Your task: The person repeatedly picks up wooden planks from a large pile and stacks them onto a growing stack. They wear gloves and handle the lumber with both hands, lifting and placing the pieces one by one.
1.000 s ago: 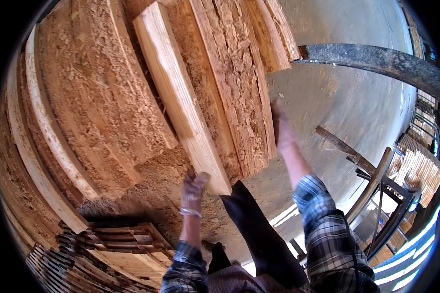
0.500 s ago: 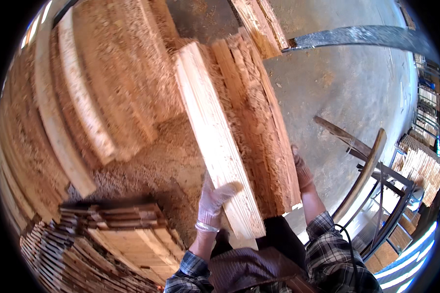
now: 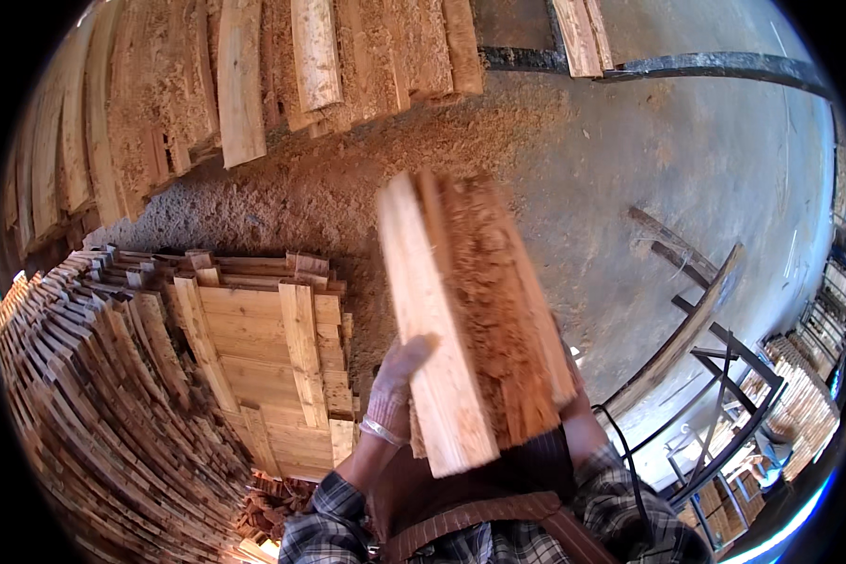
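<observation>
Pale, smooth wood faces up on the 1 long board (image 3: 432, 329) at the left side of a bundle of timber (image 3: 508, 329), which lies just off the centre of the view toward 5 o'clock. The bundle is held clear of the floor (image 3: 583, 179), its far end leaning toward 11 o'clock and its near end in front of a brown striped apron (image 3: 526, 508) at 6 o'clock. Beside the pale board, rough reddish-brown wood shows a crumbly surface; the far end is blurred.

The left hand (image 3: 398, 381), gloved, sits toward 6 o'clock and grips the pale board's outer edge, thumb laid over its upper face. A white band (image 3: 383, 432) circles that wrist. The right hand (image 3: 575, 376), toward 4 o'clock, is against the bundle's opposite edge; most of it is hidden, so I cannot tell how its fingers close. Plaid sleeves (image 3: 630, 498) cover the 2 forearms.

At 11 o'clock lies a row of planks (image 3: 244, 85), several dusted with reddish sawdust. At 8 o'clock, a flat panel of boards (image 3: 254, 338) with crosswise battens adjoins tightly stacked slats (image 3: 113, 404). A dark bar (image 3: 714, 66) runs along 2 o'clock; a curved timber (image 3: 681, 334) and a dark frame (image 3: 761, 371) stand between 3 and 4 o'clock.
</observation>
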### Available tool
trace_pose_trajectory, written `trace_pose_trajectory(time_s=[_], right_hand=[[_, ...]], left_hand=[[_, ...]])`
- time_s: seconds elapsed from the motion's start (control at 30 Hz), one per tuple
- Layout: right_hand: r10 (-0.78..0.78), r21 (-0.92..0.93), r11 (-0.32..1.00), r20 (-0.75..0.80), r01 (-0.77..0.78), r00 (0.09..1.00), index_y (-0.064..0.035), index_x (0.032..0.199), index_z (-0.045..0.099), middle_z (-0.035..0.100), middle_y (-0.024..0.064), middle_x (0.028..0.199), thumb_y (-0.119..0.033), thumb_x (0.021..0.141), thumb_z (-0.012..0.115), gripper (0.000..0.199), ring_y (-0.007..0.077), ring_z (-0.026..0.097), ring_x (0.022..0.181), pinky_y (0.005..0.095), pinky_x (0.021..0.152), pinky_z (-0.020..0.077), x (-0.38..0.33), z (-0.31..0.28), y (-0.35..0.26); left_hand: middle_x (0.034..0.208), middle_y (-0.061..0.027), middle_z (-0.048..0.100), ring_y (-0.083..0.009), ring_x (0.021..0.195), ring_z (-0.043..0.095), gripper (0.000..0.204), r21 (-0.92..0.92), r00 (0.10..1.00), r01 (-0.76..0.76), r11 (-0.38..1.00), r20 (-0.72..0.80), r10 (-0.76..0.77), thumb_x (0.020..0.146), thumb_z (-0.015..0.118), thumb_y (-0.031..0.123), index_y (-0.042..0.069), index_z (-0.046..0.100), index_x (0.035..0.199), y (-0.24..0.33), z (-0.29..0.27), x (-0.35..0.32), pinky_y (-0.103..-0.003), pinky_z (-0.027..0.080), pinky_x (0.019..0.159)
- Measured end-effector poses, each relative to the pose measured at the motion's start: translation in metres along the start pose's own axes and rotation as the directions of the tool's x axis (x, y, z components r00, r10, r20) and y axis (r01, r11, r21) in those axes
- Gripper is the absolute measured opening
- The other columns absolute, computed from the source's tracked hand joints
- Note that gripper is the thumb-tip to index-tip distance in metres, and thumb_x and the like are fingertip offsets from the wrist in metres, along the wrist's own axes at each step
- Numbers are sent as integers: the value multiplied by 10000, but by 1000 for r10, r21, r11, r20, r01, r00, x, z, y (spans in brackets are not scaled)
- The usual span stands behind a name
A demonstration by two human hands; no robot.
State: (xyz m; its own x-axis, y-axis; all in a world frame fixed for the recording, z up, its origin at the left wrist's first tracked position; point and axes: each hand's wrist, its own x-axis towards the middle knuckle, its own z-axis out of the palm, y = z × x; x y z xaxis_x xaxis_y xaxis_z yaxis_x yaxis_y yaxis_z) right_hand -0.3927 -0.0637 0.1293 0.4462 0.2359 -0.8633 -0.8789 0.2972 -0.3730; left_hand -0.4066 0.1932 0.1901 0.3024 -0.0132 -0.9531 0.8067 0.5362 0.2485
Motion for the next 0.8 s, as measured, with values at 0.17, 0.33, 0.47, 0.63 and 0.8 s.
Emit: trace_pose_trajectory(time_s=[0.17,0.33,0.47,0.63,0.8], right_hand=[[-99,-644,747,139,166,985,-34,1385,395,497,101,1343,-409,1019,318,529,197,478,1204,297,1046,345,96,-24,41],[233,165,933,398,-319,887,-22,1404,358,460,124,1379,-352,1023,323,506,212,440,1250,297,1058,336,132,4,41],[-339,-455,778,276,433,899,-12,1354,421,511,125,1327,-340,1025,333,473,197,466,1232,298,1058,353,155,-25,71],[-200,-574,793,74,206,977,-8,1331,447,536,125,1299,-322,1024,340,451,194,488,1210,304,1048,370,100,-20,70],[-47,-378,925,-32,32,998,-6,1324,451,545,129,1285,-301,1021,349,434,197,504,1193,312,1036,384,-6,-11,81]], left_hand=[[1252,-67,565,-184,1162,524,560,-65,967,-132,989,-230,114,897,601,386,32,505,1320,-25,-42,93,-310,406,997],[1183,-73,600,-189,1087,573,643,-226,978,66,972,-181,-108,818,704,388,12,504,1300,-48,-69,117,-314,440,956],[1212,-111,574,-205,1104,548,740,-236,988,81,968,-112,-110,755,760,416,-23,496,1288,-49,-54,130,-316,442,946],[1123,-97,580,-188,1015,553,644,-354,988,-96,930,-144,47,781,754,355,-24,502,1237,-94,-48,104,-300,453,917],[1089,-50,605,-145,983,586,574,-383,981,-193,904,-47,190,830,722,295,20,469,1266,-138,-70,17,-268,484,880]])
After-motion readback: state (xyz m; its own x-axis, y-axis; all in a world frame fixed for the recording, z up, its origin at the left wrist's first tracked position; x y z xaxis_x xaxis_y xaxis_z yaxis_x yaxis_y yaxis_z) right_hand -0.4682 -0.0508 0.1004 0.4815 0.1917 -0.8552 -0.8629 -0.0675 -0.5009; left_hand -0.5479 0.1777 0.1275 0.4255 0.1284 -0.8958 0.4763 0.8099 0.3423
